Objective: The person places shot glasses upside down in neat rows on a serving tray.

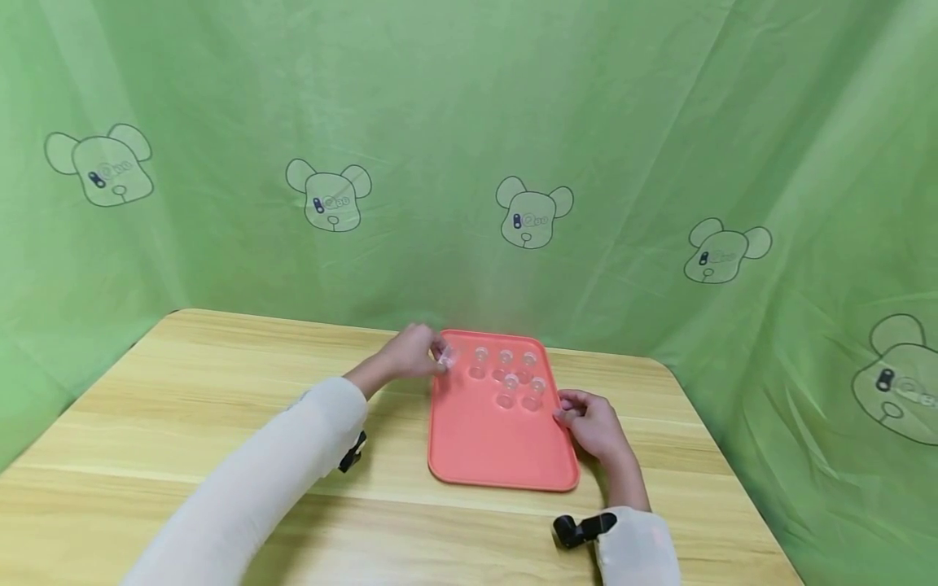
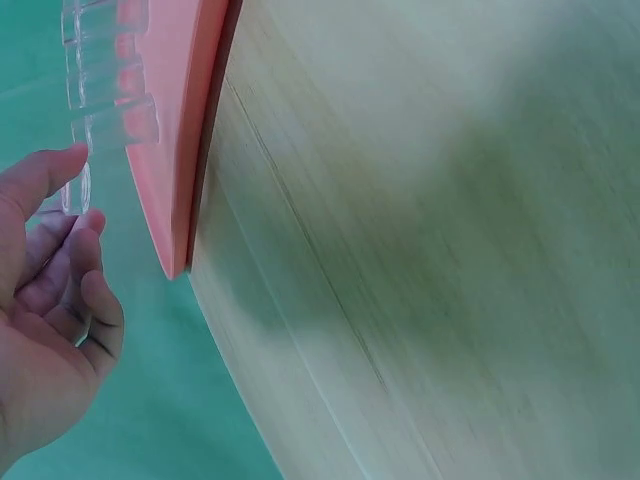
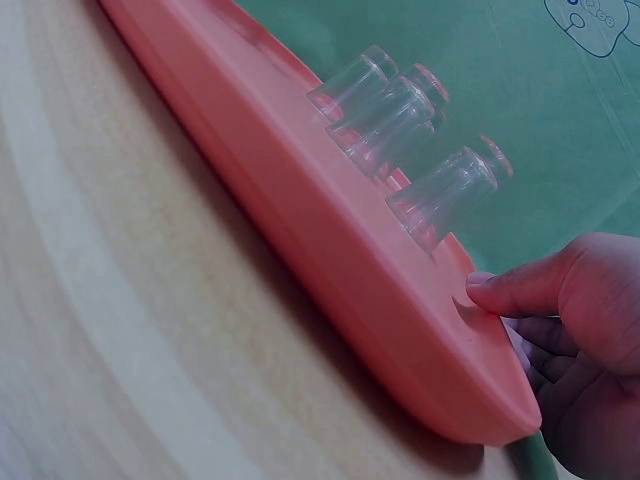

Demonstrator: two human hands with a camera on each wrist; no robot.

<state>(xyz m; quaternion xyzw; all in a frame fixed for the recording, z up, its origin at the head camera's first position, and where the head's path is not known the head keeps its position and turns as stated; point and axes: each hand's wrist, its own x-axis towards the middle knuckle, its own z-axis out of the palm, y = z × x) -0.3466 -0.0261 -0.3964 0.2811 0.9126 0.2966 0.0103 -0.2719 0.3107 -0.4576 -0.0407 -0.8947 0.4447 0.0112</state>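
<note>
At the tray's far left corner my left hand (image 1: 412,352) pinches a small clear cup (image 1: 449,356) between thumb and fingers. The left wrist view shows part of that cup (image 2: 78,192) at the fingertips, the rest hidden by them. A pinkish-red tray (image 1: 498,448) bears several more clear cups (image 1: 510,391), in two rows toward its far end, their wider ends down in the right wrist view. My right hand (image 1: 595,425) holds the tray's right edge, the thumb (image 3: 500,292) over the rim and the other fingers partly hidden outside it.
The tray lies on a light wooden table (image 1: 352,521). Behind and right of the table hangs a green cloth (image 1: 440,122) with printed bear heads. A black wrist camera (image 1: 582,531) is strapped at my right sleeve and another (image 1: 352,452) at the left.
</note>
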